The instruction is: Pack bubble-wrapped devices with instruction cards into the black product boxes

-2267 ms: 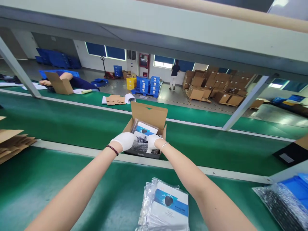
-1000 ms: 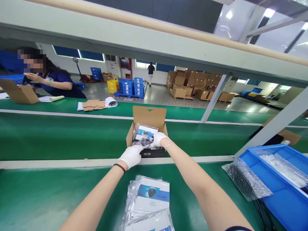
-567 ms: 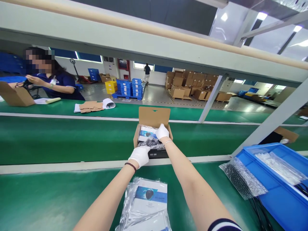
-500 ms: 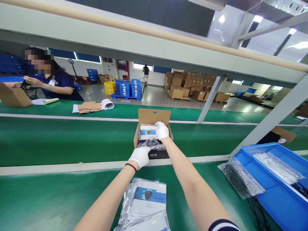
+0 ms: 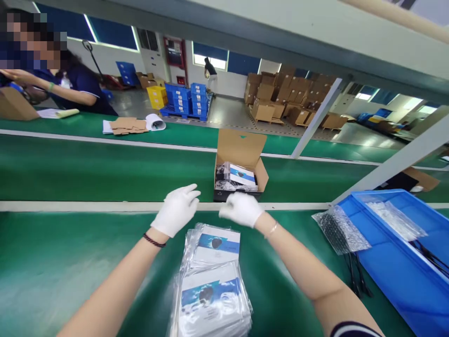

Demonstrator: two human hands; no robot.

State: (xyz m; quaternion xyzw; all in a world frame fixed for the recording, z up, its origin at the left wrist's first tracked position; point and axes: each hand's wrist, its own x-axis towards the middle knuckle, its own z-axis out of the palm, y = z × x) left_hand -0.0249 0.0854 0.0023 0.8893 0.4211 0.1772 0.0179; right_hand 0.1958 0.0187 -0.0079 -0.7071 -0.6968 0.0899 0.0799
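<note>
An open cardboard box (image 5: 242, 146) stands on the green belt, lid flap up, with a bagged leaflet (image 5: 242, 174) and a dark bagged item inside. My left hand (image 5: 177, 209), in a white glove, hovers with fingers spread just above a stack of bagged leaflets (image 5: 212, 276) on the near green table. My right hand (image 5: 241, 209), also gloved, hangs over the top of that stack, fingers loosely curled down, holding nothing. Neither hand touches the box.
A blue bin (image 5: 403, 248) with bagged parts sits at the right, a bubble-wrap bag of black cables (image 5: 340, 229) beside it. A slanted metal post (image 5: 389, 168) rises right of the box. Across the belt a person (image 5: 59, 84) works at a cardboard box (image 5: 14, 105); flat cardboard pieces (image 5: 126, 125) lie nearby.
Both hands have let go of the box and drawn back toward me, over the leaflet stack. The box has shifted right along the belt. The camera has tilted down.
</note>
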